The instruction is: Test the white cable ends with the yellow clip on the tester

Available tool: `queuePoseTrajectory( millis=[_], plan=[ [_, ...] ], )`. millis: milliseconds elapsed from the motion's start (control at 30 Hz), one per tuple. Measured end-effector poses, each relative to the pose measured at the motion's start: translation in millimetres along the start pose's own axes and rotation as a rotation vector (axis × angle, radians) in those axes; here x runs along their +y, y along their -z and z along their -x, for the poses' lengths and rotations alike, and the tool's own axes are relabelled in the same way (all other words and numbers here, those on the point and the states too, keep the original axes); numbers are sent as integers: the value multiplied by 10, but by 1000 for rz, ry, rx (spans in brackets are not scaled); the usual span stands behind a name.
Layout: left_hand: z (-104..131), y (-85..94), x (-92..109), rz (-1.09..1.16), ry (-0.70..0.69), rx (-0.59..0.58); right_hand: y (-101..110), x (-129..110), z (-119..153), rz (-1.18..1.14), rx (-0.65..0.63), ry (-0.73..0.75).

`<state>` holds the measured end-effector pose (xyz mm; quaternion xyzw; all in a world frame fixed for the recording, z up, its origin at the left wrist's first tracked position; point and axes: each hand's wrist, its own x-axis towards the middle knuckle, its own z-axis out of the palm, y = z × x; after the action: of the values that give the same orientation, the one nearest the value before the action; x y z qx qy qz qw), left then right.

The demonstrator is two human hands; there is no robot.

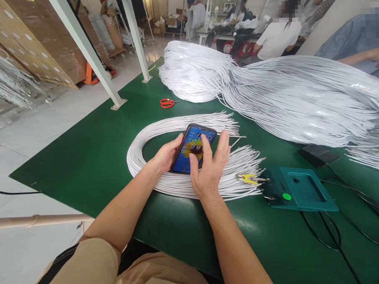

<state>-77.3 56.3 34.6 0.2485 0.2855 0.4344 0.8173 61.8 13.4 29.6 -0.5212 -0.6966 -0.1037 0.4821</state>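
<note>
A smartphone (186,154) with a lit screen, showing a sunflower picture and app icons, is in my left hand (167,154), held by its left edge. Over the screen is my right hand (211,168), fingers spread, the index finger at or just above the glass; I cannot tell whether it touches. Beneath both hands lies a U-shaped bundle of white cables (135,155), its cut ends pointing right. A yellow-handled clip or plier-like tool (249,179) rests on the lower cable ends, beside a teal device (300,189) with a green button.
Red-handled scissors (167,103) lie behind the bundle on the green table (83,151). Large coils of white cable (284,96) fill the back right. A black box (318,154) and dark cords are at right. White frame legs (88,50) stand on the table; other people sit beyond.
</note>
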Motion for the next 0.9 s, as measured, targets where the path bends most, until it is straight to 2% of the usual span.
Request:
queuePoseTrajectory(
  millis=[200,433,600,733,900],
  plan=[
    [-16,12,11,43,-43,-16,-28,-15,33,-45,51,44],
    [-9,36,-5,12,-70,-29,-25,-17,34,36,-39,29],
    [-5,31,-13,-9,-68,-75,-16,-37,32,45,-46,60],
    [1,12,-8,-15,-61,-58,-11,-53,33,61,-80,65],
    [1,4,-6,-39,-53,-75,-17,-42,32,38,-20,45]
  ],
)
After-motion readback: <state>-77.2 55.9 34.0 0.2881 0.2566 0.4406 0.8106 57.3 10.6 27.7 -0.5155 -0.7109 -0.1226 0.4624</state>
